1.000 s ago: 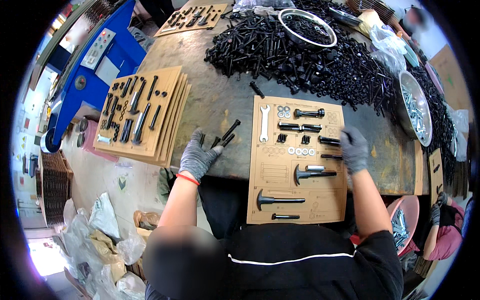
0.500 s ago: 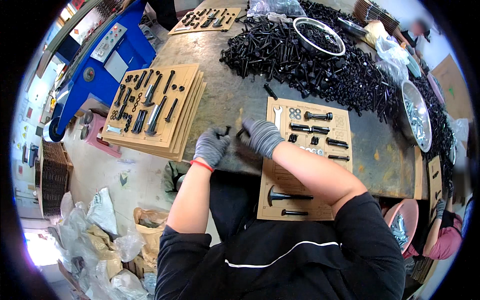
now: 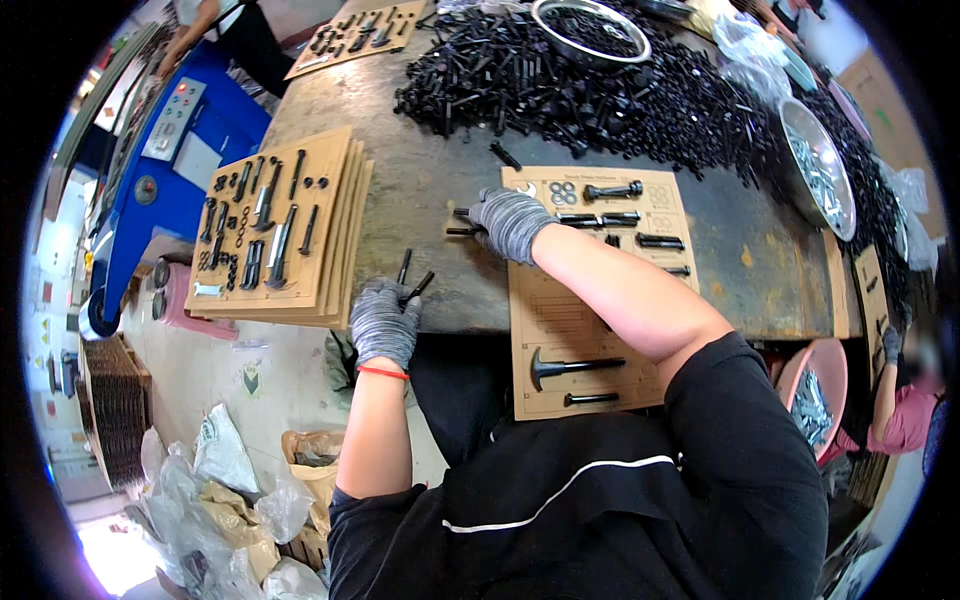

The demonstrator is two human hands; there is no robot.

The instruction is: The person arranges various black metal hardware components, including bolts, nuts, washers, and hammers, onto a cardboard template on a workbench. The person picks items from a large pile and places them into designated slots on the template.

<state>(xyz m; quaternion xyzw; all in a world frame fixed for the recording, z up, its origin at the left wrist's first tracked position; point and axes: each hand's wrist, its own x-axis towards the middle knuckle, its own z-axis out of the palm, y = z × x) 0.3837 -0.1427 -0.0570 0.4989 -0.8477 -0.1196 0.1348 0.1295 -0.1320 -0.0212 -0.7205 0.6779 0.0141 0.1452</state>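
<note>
My left hand (image 3: 385,325), in a grey glove, is closed around two black bolts (image 3: 421,286) whose shanks stick up past the fingers. It is at the table's near edge, beside a stack of boards. Above the left edge of a brown board (image 3: 560,330), my gloved right hand (image 3: 512,225) pinches two more black bolts (image 3: 461,232) pointing left. On that board lie a wrench (image 3: 524,188), partly behind my right hand, small ring washers (image 3: 563,193), several black bolts (image 3: 660,242) and a black T-shaped piece (image 3: 575,367). My right forearm hides the board's middle.
A stack of filled boards (image 3: 330,230) stands to the left. Beyond lie a loose bolt (image 3: 505,155), a heap of black bolts (image 3: 480,85) and a steel bowl (image 3: 645,50). Another bowl (image 3: 845,215) sits at right, near a pink basin (image 3: 835,370). A co-worker (image 3: 895,400) is at far right.
My hands have moved apart: the left came nearer to me, the right went farther out and toward the board. The bolts in both now show more clearly. The whole view has shifted.
</note>
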